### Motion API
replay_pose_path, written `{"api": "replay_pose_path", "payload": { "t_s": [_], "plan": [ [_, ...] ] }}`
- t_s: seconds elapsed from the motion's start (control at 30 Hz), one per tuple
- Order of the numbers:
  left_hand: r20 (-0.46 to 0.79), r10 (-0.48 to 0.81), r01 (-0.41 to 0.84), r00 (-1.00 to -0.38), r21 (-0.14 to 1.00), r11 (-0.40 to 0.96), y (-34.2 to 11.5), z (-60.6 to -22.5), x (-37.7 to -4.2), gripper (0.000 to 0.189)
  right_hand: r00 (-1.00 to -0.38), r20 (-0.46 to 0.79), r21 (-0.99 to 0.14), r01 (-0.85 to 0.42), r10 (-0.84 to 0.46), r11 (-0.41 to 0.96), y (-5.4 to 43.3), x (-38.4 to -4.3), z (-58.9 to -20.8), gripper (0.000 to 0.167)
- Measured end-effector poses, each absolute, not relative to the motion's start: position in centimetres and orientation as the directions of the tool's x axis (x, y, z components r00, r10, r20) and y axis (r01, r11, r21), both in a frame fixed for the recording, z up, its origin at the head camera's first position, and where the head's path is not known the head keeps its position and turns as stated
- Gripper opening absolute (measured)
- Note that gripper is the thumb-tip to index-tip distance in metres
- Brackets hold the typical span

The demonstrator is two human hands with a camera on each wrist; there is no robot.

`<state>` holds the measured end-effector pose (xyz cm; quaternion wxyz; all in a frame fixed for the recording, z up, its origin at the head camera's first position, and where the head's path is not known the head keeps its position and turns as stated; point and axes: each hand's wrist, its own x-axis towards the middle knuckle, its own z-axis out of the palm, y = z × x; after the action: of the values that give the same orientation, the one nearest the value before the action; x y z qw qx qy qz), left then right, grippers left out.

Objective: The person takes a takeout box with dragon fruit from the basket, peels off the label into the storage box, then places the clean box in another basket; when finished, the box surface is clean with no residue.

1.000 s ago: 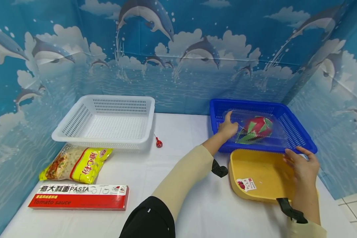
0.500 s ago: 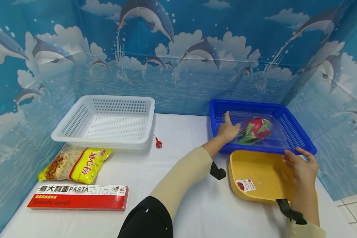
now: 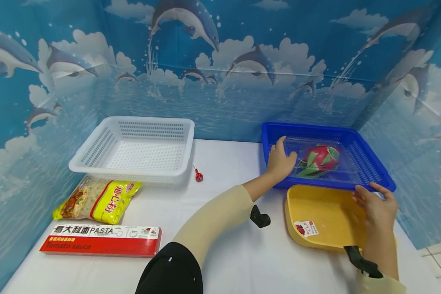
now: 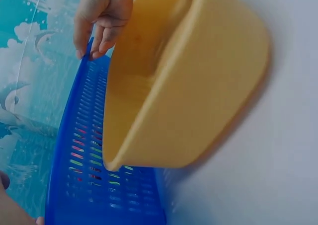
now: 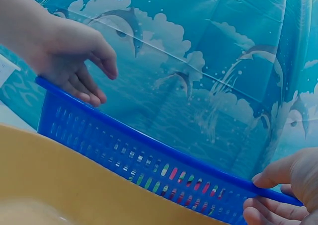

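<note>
Inside the blue basket (image 3: 380, 171) lies a red-and-green dragon fruit (image 3: 327, 157), under or within a clear plastic container (image 3: 347, 173). My left hand (image 3: 280, 163) reaches over the basket's left end, beside the container, with fingers loosely bent and nothing gripped. In the right wrist view, this left hand (image 5: 74, 58) hangs over the rim's left corner. My right hand (image 3: 378, 208) pinches the basket's front rim near the right corner, thumb on top and fingers below. A yellow basin (image 3: 327, 212) with a small label stands in front of the basket, partly under my right forearm.
A white basket (image 3: 147, 157) stands at the back left. Near it lie a red lollipop (image 3: 199, 175), a yellow noodle bag (image 3: 99, 200) and a red-and-white pasta box (image 3: 103, 241). A dolphin-print curtain (image 3: 228, 81) closes off the back and sides.
My left hand has drawn slightly back along the container's left edge, and its forearm has shifted left. The right hand keeps its hold on the rim. The whole head view has shifted a little.
</note>
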<state>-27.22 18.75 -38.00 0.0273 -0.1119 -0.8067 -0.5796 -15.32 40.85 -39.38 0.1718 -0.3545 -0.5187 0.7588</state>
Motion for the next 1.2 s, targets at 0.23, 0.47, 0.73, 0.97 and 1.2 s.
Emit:
{"api": "replay_pose_path", "payload": {
  "t_s": [0.23,0.47,0.73,0.97,1.2],
  "plan": [
    [0.234,0.189,0.277,-0.954,0.928,0.249,15.8,-38.1,-26.5,0.049,-0.704,-0.350,-0.906,0.087,0.617,-0.415,40.6,-15.3,-39.6,0.052],
    [0.266,0.184,0.309,-0.946,0.911,0.273,12.0,-38.6,-26.8,0.044,-0.703,-0.351,-0.910,0.101,0.618,-0.402,40.5,-15.4,-39.6,0.053],
    [0.337,0.263,0.413,-0.904,0.847,0.335,9.0,-39.3,-26.1,0.041,-0.701,-0.349,-0.915,0.111,0.622,-0.388,40.9,-15.5,-39.3,0.050],
    [0.366,0.381,0.514,-0.849,0.739,0.435,6.0,-39.4,-24.5,0.043,-0.710,-0.330,-0.929,0.126,0.622,-0.349,40.9,-15.3,-39.4,0.048],
    [0.338,0.329,0.457,-0.882,0.784,0.420,0.8,-38.9,-23.5,0.039,-0.719,-0.289,-0.957,0.201,0.632,-0.209,40.9,-15.1,-39.6,0.046]
  ]
}}
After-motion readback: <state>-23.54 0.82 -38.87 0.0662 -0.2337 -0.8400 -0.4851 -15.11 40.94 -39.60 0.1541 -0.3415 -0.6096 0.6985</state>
